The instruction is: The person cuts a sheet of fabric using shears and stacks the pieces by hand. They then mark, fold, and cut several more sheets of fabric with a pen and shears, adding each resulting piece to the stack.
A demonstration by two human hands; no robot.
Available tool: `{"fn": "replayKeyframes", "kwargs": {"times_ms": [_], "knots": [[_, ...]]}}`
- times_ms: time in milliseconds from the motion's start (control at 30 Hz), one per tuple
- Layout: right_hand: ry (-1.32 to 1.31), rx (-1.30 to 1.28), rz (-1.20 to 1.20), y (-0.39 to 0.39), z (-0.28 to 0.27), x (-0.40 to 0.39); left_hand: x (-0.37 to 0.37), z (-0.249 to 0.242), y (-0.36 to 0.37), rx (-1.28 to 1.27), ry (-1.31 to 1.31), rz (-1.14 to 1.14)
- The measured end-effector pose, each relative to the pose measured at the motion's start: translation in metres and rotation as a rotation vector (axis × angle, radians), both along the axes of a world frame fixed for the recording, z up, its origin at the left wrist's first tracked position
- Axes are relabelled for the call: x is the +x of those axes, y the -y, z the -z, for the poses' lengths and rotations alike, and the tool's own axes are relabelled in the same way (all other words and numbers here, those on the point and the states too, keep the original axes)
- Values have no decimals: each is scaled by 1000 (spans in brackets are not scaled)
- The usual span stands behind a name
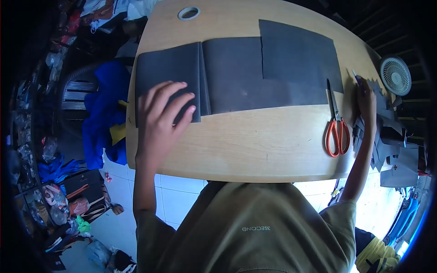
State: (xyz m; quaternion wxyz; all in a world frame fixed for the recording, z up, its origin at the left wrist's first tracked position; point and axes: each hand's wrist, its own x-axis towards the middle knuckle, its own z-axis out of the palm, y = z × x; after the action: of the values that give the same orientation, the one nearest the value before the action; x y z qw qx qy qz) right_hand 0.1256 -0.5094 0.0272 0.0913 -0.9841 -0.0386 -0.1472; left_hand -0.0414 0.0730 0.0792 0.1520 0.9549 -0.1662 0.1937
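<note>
My left hand [165, 109] rests with fingers spread and slightly bent on a stack of dark grey sheets [170, 63] at the table's left. The long dark sheet [232, 75] extends rightward from there, and a smaller dark rectangular piece [296, 54] overlaps its right part. At the right edge, my right hand [368, 102] is closed round a slim pen-like tool [358, 78] with a pale tip; its exact kind is unclear. Between the sheets and my right arm lie scissors [337, 129] with orange-red handles, blades pointing away from me.
A roll of tape [189, 13] lies at the table's far left. Dark offcuts [382, 123] pile up past my right hand, near a small round fan [395, 75]. Blue cloth [107, 109] hangs left of the wooden table [255, 150]. Bags and plastic clutter the floor at left.
</note>
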Motion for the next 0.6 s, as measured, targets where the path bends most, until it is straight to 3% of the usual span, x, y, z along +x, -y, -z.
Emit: {"fn": "replayKeyframes", "kwargs": {"times_ms": [333, 533, 600], "knots": [[-49, -61, 19, -16, -2, -9, 9, 38, 28, 52, -78, 179], [183, -220, -85, -41, -14, -30, 12, 41, 30, 50, -17, 198], [160, -121, -80, -70, -33, -57, 9, 33, 32, 52, 22, 212]]}}
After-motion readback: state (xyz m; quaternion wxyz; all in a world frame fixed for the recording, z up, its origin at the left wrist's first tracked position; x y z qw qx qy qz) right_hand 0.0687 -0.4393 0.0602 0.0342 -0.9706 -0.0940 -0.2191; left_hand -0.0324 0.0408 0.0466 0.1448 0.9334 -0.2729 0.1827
